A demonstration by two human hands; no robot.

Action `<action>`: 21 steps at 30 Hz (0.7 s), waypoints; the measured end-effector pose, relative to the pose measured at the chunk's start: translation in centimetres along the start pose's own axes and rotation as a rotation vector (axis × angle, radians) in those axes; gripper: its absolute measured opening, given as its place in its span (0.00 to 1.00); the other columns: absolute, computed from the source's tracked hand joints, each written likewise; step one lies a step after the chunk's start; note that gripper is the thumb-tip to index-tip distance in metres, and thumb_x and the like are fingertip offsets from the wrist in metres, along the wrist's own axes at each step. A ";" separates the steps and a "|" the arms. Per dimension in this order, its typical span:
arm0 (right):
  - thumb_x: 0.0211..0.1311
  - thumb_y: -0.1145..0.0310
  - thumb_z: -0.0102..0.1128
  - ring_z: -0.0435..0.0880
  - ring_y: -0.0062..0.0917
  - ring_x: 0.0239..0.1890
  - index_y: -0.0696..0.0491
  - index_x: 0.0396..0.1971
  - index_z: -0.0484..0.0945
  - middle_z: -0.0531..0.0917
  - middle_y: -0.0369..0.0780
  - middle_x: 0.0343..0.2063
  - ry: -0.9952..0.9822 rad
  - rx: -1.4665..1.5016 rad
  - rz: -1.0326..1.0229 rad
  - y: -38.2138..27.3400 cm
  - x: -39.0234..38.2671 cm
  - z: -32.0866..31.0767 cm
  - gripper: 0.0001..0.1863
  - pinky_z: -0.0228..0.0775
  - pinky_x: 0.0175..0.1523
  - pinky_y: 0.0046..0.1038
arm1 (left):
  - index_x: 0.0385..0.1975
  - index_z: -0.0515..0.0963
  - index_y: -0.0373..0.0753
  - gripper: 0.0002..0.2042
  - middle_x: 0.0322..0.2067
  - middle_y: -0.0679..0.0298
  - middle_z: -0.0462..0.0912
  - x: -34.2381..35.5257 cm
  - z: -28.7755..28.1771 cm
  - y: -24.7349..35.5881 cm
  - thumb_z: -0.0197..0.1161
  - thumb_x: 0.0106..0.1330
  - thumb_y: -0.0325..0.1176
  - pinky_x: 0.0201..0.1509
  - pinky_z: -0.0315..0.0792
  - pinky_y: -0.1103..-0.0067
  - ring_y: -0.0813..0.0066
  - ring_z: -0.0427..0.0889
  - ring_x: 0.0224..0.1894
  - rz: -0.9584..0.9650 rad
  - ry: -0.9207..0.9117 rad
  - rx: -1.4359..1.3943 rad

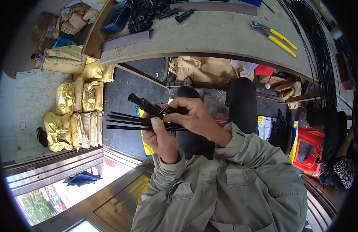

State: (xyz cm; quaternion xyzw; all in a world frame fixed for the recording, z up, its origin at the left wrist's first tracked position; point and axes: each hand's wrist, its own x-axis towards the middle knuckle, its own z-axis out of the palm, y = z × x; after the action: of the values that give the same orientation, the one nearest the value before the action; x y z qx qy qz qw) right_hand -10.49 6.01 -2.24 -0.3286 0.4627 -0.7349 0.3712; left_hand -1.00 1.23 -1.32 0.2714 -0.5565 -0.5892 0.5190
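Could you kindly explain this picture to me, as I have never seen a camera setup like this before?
There is no machine here: these are a person's bare hands. The single picture comes from the left of two fisheye cameras worn on the head, looking down, so straight edges bend near the rim.

The left hand holds a bunch of slim black rods and a black tubular part. The right hand has its fingertips at the near end of that part; their exact grip is hidden.

On the workbench ahead lie yellow-handled pliers, a pile of small black parts and, at the right, many long thin black strands.
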 end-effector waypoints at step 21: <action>0.45 0.74 0.71 0.79 0.17 0.29 0.61 0.27 0.79 0.81 0.41 0.26 0.116 -0.161 -0.248 2.1 -0.9 0.5 0.11 0.69 0.34 0.20 | 0.49 0.68 0.35 0.26 0.42 0.59 0.76 1.0 -2.9 -1.2 0.66 0.56 0.45 0.56 0.69 0.70 0.66 0.74 0.48 -0.334 -0.163 -0.346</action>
State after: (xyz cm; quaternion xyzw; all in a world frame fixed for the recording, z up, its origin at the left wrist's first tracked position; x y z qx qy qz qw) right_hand -9.06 5.97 -4.09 -0.3689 0.4968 -0.7534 0.2226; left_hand 0.89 -1.00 -2.83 0.2185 -0.4347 -0.7732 0.4067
